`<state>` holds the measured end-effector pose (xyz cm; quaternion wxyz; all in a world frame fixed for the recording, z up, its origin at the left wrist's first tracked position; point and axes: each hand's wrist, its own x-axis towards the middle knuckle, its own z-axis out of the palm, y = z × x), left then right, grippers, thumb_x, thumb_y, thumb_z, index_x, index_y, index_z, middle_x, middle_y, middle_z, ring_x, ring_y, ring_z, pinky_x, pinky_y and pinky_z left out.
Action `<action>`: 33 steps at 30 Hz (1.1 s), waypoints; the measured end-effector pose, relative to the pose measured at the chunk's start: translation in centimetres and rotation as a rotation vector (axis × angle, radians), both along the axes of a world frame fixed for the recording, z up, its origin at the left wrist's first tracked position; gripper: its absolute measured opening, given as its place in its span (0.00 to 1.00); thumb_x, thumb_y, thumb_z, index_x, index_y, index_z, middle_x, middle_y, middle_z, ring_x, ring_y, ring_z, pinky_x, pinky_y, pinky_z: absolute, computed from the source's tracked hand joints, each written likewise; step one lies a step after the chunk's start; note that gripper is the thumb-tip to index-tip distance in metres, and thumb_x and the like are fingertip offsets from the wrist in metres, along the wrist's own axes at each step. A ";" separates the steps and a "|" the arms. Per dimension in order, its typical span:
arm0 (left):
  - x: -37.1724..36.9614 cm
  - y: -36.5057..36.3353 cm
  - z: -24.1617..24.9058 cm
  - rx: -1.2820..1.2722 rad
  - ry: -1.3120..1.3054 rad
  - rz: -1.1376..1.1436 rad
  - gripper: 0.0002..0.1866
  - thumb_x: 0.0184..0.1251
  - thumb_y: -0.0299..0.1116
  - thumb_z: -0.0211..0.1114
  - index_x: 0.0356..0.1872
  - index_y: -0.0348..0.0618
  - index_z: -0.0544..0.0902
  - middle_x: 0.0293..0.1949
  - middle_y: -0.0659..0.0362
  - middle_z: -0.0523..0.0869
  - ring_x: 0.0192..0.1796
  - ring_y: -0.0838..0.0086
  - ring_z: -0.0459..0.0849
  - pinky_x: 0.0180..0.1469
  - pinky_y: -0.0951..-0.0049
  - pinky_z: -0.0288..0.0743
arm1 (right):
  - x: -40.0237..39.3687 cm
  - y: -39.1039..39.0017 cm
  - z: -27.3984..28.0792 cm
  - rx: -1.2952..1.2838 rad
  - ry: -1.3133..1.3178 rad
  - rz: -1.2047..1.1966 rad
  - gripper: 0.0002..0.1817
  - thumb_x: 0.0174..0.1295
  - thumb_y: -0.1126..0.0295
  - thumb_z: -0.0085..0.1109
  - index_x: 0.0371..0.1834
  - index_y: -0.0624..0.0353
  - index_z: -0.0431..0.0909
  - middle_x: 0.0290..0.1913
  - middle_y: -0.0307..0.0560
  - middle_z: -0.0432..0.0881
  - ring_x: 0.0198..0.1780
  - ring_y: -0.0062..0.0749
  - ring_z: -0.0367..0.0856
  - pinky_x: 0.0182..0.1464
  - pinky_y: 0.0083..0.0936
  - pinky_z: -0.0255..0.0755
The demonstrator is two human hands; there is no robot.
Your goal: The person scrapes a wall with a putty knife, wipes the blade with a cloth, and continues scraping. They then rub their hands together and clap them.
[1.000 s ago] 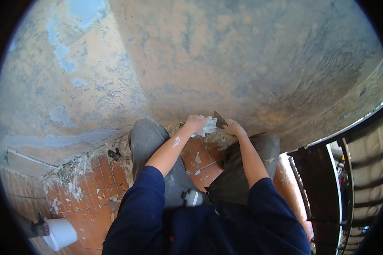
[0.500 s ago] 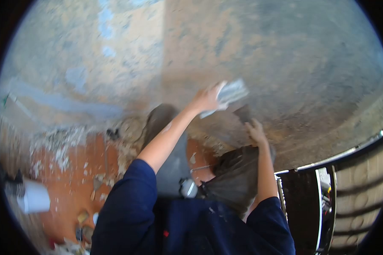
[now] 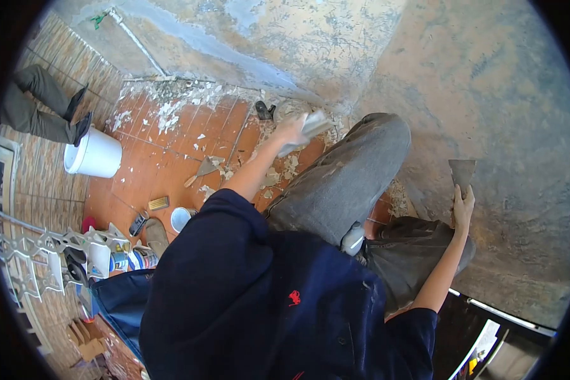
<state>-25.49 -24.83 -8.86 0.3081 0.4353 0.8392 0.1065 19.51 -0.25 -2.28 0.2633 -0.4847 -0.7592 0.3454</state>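
My left hand (image 3: 290, 132), smeared a little by motion, is closed around a pale flat rectangular tool (image 3: 316, 124) whose kind I cannot tell. It is left of my raised knee (image 3: 373, 145), above the chip-strewn floor in this view. On the other side, my right hand (image 3: 463, 204) grips a putty knife (image 3: 463, 170) by its lower end. The knife's broad dark blade points up the image, overlapping the patchy, scraped wall (image 3: 513, 145).
Paint flakes litter the orange tiled floor (image 3: 171, 152), where another scraper (image 3: 204, 168) lies. Further left are a brush (image 3: 159, 203), a small white tub (image 3: 181, 219) and a white bucket (image 3: 101, 154). Another person's legs (image 3: 44, 95) reach the bucket. A pipe (image 3: 138, 43) runs along the wall.
The view has swung left, bringing in more floor, the bucket and the other person's legs. My left hand has moved away from the putty knife with the pale tool; my right hand still holds the knife.
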 end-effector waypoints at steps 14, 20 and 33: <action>1.0 -0.2 -3.3 0.022 0.303 0.156 0.55 0.46 0.46 0.72 0.72 0.50 0.45 0.67 0.43 0.60 0.68 0.54 0.62 0.65 0.55 0.60 | -0.8 -2.2 1.1 -0.132 0.060 -0.086 0.20 0.63 0.71 0.53 0.58 0.63 0.66 0.22 0.37 0.69 0.18 0.18 0.64 0.19 0.20 0.60; 4.4 8.6 9.1 0.676 0.174 0.076 0.20 0.60 0.37 0.61 0.56 0.55 0.76 0.54 0.51 0.80 0.45 0.63 0.84 0.44 0.65 0.78 | -1.9 -3.8 4.4 -0.514 0.405 -0.073 0.29 0.67 0.70 0.49 0.71 0.56 0.54 0.25 0.35 0.67 0.17 0.16 0.59 0.16 0.17 0.57; 30.9 23.6 16.8 1.155 -0.080 -0.326 0.42 0.66 0.45 0.55 0.69 0.27 0.46 0.69 0.33 0.49 0.62 0.48 0.69 0.59 0.56 0.71 | 0.3 2.3 12.8 -0.414 0.720 0.049 0.23 0.70 0.71 0.41 0.68 0.60 0.59 0.26 0.38 0.73 0.11 0.11 0.57 0.10 0.11 0.51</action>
